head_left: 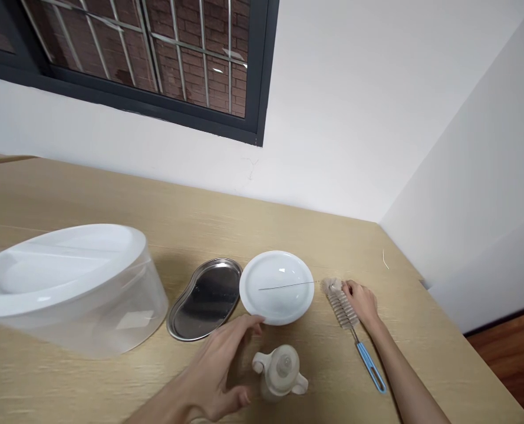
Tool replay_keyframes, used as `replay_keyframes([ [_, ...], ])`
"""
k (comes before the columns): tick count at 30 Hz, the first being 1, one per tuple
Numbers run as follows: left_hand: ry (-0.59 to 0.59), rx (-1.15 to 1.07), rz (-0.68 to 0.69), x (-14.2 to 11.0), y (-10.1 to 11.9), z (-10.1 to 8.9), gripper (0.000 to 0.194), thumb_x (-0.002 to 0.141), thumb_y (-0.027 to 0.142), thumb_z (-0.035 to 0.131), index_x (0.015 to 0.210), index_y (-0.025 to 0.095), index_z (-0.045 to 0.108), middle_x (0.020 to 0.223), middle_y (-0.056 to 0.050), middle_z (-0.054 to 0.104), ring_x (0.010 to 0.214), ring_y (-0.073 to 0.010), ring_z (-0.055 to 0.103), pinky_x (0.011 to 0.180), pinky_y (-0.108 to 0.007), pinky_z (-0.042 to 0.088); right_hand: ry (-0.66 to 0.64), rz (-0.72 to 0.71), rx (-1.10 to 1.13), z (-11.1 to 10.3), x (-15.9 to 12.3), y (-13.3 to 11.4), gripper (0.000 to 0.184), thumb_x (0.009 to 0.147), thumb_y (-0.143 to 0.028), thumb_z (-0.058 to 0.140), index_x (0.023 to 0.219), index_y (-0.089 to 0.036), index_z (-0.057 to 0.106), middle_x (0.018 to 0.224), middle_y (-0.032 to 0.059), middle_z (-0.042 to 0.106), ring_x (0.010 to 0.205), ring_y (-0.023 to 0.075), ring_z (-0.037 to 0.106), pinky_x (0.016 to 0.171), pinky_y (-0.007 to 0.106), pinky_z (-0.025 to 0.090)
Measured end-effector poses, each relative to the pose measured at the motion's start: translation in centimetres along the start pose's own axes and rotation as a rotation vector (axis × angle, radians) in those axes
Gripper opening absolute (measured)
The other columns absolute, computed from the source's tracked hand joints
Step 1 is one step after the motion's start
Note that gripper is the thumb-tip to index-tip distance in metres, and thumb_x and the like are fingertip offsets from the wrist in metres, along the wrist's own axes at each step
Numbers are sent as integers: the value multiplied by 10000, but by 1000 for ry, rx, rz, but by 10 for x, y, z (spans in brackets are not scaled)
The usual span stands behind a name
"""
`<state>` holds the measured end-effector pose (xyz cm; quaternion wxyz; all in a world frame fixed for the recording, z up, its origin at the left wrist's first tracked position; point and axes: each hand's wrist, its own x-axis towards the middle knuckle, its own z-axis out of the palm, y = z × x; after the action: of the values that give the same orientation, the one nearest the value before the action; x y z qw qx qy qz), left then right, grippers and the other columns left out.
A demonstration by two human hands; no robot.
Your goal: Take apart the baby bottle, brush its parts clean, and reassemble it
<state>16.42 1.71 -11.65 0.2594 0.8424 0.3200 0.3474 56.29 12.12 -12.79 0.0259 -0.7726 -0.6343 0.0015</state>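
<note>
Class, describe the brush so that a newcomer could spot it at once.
On the wood-coloured tabletop, find the white dish, then look to its right. Beside the person's right hand lies a brush, its pale bristles nearer the wall. Its blue handle sets it apart from the white dish and the two-handled bottle.

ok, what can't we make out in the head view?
Head view:
- White-topped container: left end cut off by the frame edge.
- Bottle: lower part mostly hidden by its own top.
- Right hand: fingertips hidden by the curled hand, so grip unclear.
- Thin rod: right end too faint to trace.
- Left hand: fingertip overlaps the white bowl, so contact unclear.
</note>
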Motion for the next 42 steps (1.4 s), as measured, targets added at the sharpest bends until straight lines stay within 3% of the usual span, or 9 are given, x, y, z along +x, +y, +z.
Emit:
replay_keyframes([
  [6, 243, 114, -25, 10, -2, -25, 469, 1005, 513, 251, 1151, 177, 543, 854, -64, 566, 776, -215, 565, 743, -334, 479, 1, 4, 16, 0, 0, 1, 442, 1039, -445, 317, 969, -238, 701, 983, 73, 741, 917, 215, 684, 646, 268, 325],
  [11, 321, 87, 110, 10, -3, -25, 444, 940, 524, 443, 1202, 178, 533, 1030, -111, 610, 944, -262, 585, 821, -379, 512, 6, 5, 41, 2, 0, 2, 450, 1032, -452, 326, 936, -229, 705, 946, 79, 738, 891, 212, 679, 643, 268, 321],
  [16, 98, -110, -59, -4, 7, 7, 843, 750, 475, 748, 1459, 231, 362, 1461, -164, 464, 1330, -369, 469, 1113, -504, 410, 33, -3, 84, 6, 2, 4, 446, 1017, -453, 335, 911, -225, 703, 911, 87, 734, 852, 213, 670, 631, 278, 300],
  [21, -106, -277, -256, -4, 22, 25, 839, 686, 353, 842, 1420, 291, 442, 1367, -103, 570, 1216, -326, 571, 1044, -442, 483, 101, -11, 162, 10, 3, 7, 448, 989, -467, 354, 830, -214, 688, 834, 88, 722, 768, 207, 644, 612, 279, 276],
  [25, -142, -323, -311, 9, 36, 18, 538, 794, 376, 774, 1273, 240, 570, 1190, -84, 661, 1078, -269, 631, 961, -376, 516, 226, 14, 261, 10, 3, 13, 480, 964, -495, 346, 676, -199, 592, 675, 58, 655, 650, 180, 581, 592, 273, 272],
  [30, -87, -291, -239, 11, 43, 18, 531, 759, 313, 776, 1238, 226, 565, 1162, -78, 670, 1044, -257, 639, 921, -356, 524, 468, 55, 354, -6, -4, 14, 521, 953, -562, 265, 591, -211, 397, 547, 13, 487, 554, 148, 469, 592, 267, 308],
  [34, 57, -275, -93, 10, 40, 33, 565, 700, 200, 739, 1231, 232, 550, 1119, -64, 667, 998, -232, 647, 868, -321, 533, 703, -242, 531, -44, -35, -14, 516, 946, -560, 417, 568, -211, 375, 524, -30, 382, 512, 115, 377, 571, 261, 321],
  [38, 184, -253, -25, 13, 36, 46, 514, 635, 195, 757, 1117, 212, 581, 995, -49, 675, 861, -203, 646, 734, -278, 520, 362, -647, 723, -85, -98, -71, 269, 959, -430, 514, 913, -175, 589, 702, -1, 570, 628, 134, 529, 600, 241, 401],
  [42, 215, -279, -19, 13, 33, 51, 454, 664, 255, 761, 1079, 198, 587, 971, -51, 688, 816, -186, 647, 704, -260, 510, 62, -750, 459, -106, -154, -128, 618, 803, -594, 677, 1258, -214, 503, 731, -16, 622, 615, 177, 575, 567, 270, 365],
])
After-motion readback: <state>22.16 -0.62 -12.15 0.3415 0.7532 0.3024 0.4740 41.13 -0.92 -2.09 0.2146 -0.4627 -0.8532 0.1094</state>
